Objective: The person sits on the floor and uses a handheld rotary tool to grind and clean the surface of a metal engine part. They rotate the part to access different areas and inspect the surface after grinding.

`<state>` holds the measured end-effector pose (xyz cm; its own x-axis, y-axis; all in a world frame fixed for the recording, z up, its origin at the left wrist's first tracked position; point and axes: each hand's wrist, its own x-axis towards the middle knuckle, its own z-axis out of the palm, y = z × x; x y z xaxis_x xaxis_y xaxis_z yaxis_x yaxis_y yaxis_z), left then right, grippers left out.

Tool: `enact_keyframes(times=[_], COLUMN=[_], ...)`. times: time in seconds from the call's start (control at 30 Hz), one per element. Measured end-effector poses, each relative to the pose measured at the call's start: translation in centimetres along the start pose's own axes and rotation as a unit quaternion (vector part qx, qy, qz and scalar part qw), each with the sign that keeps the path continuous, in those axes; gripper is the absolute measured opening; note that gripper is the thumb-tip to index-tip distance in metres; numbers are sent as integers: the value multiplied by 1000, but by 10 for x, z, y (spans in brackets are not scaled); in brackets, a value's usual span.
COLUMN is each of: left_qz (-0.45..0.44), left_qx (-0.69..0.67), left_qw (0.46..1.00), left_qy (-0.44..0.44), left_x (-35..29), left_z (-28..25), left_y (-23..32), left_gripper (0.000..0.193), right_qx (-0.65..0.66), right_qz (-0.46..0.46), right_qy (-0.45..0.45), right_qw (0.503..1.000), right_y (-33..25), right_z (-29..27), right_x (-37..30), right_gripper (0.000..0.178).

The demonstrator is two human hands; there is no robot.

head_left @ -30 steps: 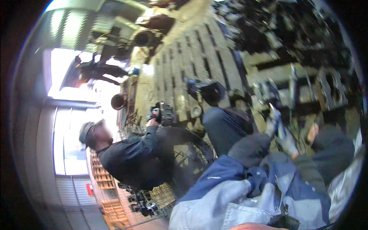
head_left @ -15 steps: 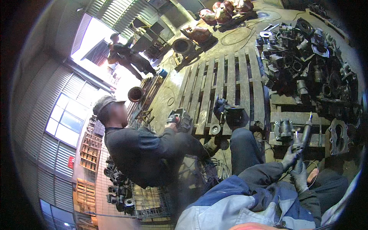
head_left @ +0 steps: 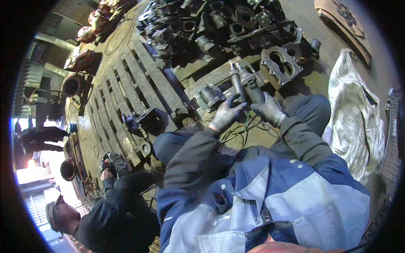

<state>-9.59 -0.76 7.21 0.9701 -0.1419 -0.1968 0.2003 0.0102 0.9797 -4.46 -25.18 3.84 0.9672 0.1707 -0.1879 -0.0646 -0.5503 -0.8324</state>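
My right hand (head_left: 270, 109), in a grey glove, is wrapped round the rear end of a dark straight grinder (head_left: 252, 83) with a thick body. A slimmer straight power tool (head_left: 236, 82) lies alongside it to the left, its narrow tip pointing away from me. My left hand (head_left: 227, 113), also gloved, is beside the slim tool's rear end with its fingers apart, and seems to hold nothing. Close to the left fingertips, a grey cast-metal housing (head_left: 209, 97) rests on the pallet (head_left: 198, 86). Thin cables (head_left: 234, 135) loop on the floor below my hands.
Dark metal castings (head_left: 206, 31) are heaped beyond the tools, with a flat two-hole metal plate (head_left: 282, 64) to the right. A slatted pallet (head_left: 126, 84) lies left. A co-worker (head_left: 114, 206) sits left, holding a tool (head_left: 114, 162). A pale sheet (head_left: 352, 114) hangs at right.
The view has swung right. My left hand has come off the tool it gripped and moved to its left, fingers spreading. My right hand is now on the thicker grinder.
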Motion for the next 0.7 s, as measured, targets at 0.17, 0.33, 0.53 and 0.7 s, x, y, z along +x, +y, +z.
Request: enact_keyframes(times=[0.17,0.33,0.53,0.7], left_qz=[14,-86,-10,1], left_qx=[208,285,357,357], left_qw=[978,953,919,920], left_qy=[4,-63,-165,-163], left_x=[-9,5,4,3], left_z=[-54,-31,-18,-24], left_y=[22,38,59,64], left_gripper=[58,63,70,70], right_qx=[-117,-181,-245,-252], right_qz=[115,115,139,166], right_qy=[-13,20,12,51], right_qw=[986,977,959,952], right_y=[-7,22,54,66], right_z=[-8,19,55,80], right_x=[45,104,166,190], right_gripper=[72,75,76,80])
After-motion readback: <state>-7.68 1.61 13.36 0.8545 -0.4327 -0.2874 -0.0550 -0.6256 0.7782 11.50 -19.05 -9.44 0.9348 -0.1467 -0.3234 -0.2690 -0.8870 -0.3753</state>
